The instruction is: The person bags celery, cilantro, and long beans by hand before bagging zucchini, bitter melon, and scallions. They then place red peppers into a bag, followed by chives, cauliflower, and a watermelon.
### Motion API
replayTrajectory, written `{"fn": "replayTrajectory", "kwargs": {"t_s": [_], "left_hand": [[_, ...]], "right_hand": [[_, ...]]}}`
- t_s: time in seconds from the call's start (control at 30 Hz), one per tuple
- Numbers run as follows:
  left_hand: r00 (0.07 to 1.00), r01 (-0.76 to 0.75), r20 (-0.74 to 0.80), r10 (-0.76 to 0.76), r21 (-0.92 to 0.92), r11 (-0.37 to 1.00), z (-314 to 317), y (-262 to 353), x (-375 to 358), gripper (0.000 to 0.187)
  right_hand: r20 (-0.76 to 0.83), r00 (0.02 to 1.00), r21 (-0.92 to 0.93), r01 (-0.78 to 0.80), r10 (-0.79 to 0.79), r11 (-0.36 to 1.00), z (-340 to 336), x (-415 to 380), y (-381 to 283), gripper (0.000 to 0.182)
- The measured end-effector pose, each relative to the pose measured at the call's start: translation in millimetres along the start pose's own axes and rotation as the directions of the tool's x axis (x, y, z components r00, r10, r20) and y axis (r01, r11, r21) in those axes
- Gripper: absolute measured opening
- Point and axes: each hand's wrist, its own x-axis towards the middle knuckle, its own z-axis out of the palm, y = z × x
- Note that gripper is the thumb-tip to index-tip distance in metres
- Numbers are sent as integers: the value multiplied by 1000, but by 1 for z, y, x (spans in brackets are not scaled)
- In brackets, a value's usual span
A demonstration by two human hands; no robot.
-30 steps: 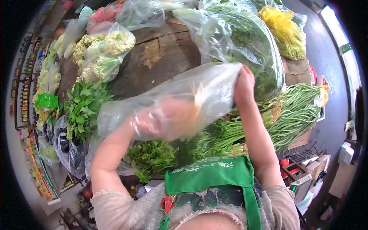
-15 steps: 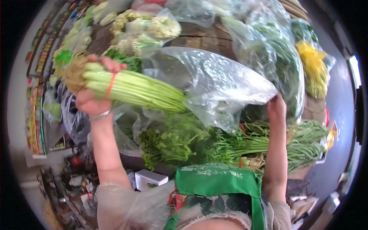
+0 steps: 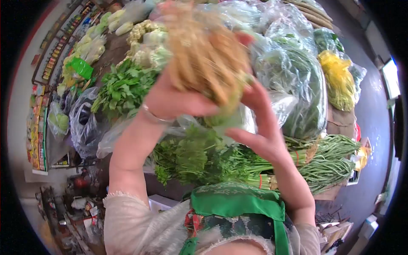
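A celery bunch [image 3: 208,55] is tilted with its brown root end up toward me, blurred by motion. My left hand [image 3: 180,100], with a bracelet at the wrist, is wrapped round the bunch near the roots. The stalks point down and away, mostly hidden behind the roots. On the right side, my right hand [image 3: 267,127] curves round a clear plastic bag [image 3: 247,120] at the stalks, thumb pointing left and fingers partly hidden. Below both hands lies a pile of leafy celery [image 3: 191,155].
Long green beans [image 3: 331,148] lie at the right. Behind them are bagged greens [image 3: 293,89] and a yellow bag [image 3: 335,80]. Cauliflower [image 3: 146,44] and a leafy green bunch [image 3: 125,87] sit left of centre. Dark plastic bags [image 3: 85,123] hang farther left.
My left hand has swung the celery from the left to the middle, turning its roots upward. My right hand has come inward with the bag, which now meets the stalks.
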Motion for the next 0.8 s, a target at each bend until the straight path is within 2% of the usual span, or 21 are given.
{"fn": "replayTrajectory", "kwargs": {"t_s": [0.03, 0.07, 0.13, 0.17, 0.2, 0.23, 0.27, 0.3, 0.33, 0.37, 0.4, 0.47, 0.53, 0.6, 0.63, 0.67, 0.73, 0.77, 0.8], "left_hand": [[1000, -14, -6, 14, -30, 999, 17, -4, 4, 85], [999, -27, 18, 28, -44, 999, 24, -8, 5, 85], [982, 188, -12, -188, -12, 982, 30, -26, 2, 92], [990, 139, -4, -139, 30, 990, 22, -45, -6, 96], [991, 133, 4, -134, 21, 991, 14, -60, -15, 96], [970, 182, 94, -223, 325, 928, 5, -75, -23, 103], [931, 178, 153, -330, 601, 779, -3, -91, -31, 110], [927, 169, 176, -330, 591, 789, -8, -112, -44, 110], [887, 251, 143, -439, 649, 718, -7, -133, -61, 110], [839, 322, 101, -535, 701, 636, -4, -144, -71, 110], [840, 306, 126, -528, 693, 652, -1, -145, -72, 110], [790, 188, -37, -612, 965, 184, -3, -145, -75, 104], [820, 134, -51, -570, 985, 106, -23, -154, -86, 101], [770, 128, -173, -614, 985, -118, -44, -152, -92, 92], [766, 187, -233, -600, 972, -139, -53, -150, -97, 85], [809, 170, -226, -543, 974, -151, -70, -159, -107, 80], [877, 110, -161, -453, 984, -136, -88, -160, -114, 63], [874, 105, -154, -460, 986, -131, -98, -161, -116, 63], [884, 92, -160, -439, 981, -172, -108, -164, -116, 53]], "right_hand": [[35, 997, 51, -74, 72, 996, 7, 2, 10, 82], [97, 995, 130, 11, -24, 991, 8, 4, 9, 70], [-17, 983, 349, -167, 185, 922, 3, -3, 12, 60], [-23, 982, 336, -169, 187, 927, -6, -9, 21, 60], [-74, 974, 401, -168, 214, 900, -18, -15, 35, 59], [-126, 962, 466, -160, 244, 870, -31, -20, 42, 58], [-168, 945, 443, -183, 282, 878, -43, -23, 32, 61], [-209, 944, 579, -92, 257, 810, -57, -27, 36, 58], [-258, 938, 692, 10, 234, 722, -70, -31, 41, 55], [-339, 902, 737, 78, 267, 671, -79, -36, 41, 50], [-359, 895, 722, 85, 266, 687, -88, -42, 37, 50], [-441, 838, 729, 127, 320, 672, -103, -54, 29, 53], [-502, 805, 706, 170, 317, 687, -119, -69, 25, 46], [-577, 725, 759, 305, 376, 576, -141, -88, 21, 42], [-652, 670, 696, 345, 355, 629, -150, -93, 20, 40], [-664, 658, 687, 351, 354, 636, -158, -104, 19, 40], [-647, 649, 749, 444, 399, 493, -169, -121, 21, 41], [-642, 654, 750, 427, 399, 505, -168, -128, 17, 42], [-646, 647, 748, 428, 406, 507, -168, -136, 17, 42]]}}
